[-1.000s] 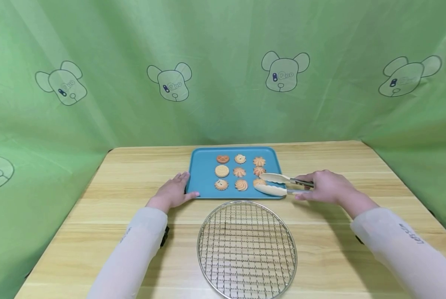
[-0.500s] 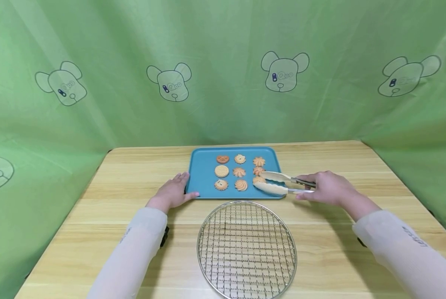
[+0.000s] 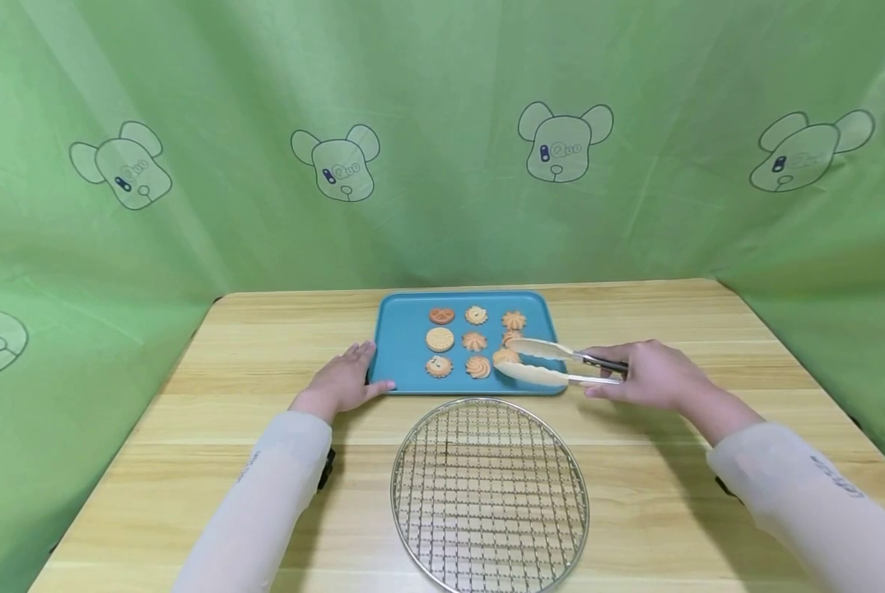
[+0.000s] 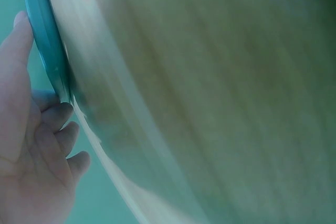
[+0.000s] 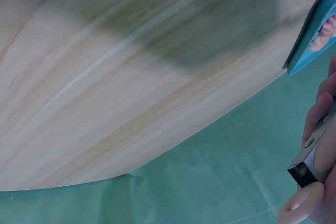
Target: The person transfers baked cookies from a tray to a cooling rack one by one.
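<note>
In the head view my left hand holds the near left corner of the blue tray, thumb at the front rim and fingers along the left side. The left wrist view shows those fingers bent at the rim. My right hand grips the tongs by their metal handles, to the tray's right. Their cream, scalloped tips are spread on either side of a piped cookie in the front right of the tray. Behind it, a flower-shaped cookie is partly hidden by the upper tip.
More cookies lie in rows on the tray, among them a round flat cookie and a swirl cookie. A round wire rack lies on the wooden table in front. A green curtain hangs behind.
The tongs have shifted slightly left, their tips closer about the front right cookie, which has moved a little left with them. My left hand and the tray stay put.
</note>
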### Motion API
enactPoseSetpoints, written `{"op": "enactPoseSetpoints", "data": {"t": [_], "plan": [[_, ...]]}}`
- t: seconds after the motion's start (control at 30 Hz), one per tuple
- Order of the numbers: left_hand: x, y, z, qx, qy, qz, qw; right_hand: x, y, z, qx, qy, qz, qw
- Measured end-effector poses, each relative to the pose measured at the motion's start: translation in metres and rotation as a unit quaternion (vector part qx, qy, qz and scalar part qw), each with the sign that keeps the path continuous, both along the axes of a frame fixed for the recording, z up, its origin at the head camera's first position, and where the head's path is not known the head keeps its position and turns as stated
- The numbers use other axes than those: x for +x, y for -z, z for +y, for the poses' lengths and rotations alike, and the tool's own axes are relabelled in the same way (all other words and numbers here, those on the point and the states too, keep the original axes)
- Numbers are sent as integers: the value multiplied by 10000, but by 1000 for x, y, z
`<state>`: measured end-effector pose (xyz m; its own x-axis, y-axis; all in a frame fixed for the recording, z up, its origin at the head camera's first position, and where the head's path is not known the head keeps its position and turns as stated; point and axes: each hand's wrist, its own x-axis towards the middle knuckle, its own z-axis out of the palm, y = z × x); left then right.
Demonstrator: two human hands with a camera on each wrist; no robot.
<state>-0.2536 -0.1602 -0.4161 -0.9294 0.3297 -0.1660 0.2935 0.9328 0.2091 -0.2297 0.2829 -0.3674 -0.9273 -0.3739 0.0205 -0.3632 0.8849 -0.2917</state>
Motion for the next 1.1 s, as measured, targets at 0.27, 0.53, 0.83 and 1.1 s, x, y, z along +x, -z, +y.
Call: {"op": "enactPoseSetpoints", "data": {"t": [0.27,0.53,0.83,1.1], "plan": [[0,0,0,40,1,42,10000,4,4,-6,-61,-243,91,9996],[-1,1,-1,26,5,58,10000,13,5,-19,-181,-530,132,9983],[-1,1,-1,33,-16,28,10000,22,8,-34,-211,-1066,183,9939],[-2,2,-1,36,-1,41,10000,30,7,-47,-366,-1342,67,9902]]}}
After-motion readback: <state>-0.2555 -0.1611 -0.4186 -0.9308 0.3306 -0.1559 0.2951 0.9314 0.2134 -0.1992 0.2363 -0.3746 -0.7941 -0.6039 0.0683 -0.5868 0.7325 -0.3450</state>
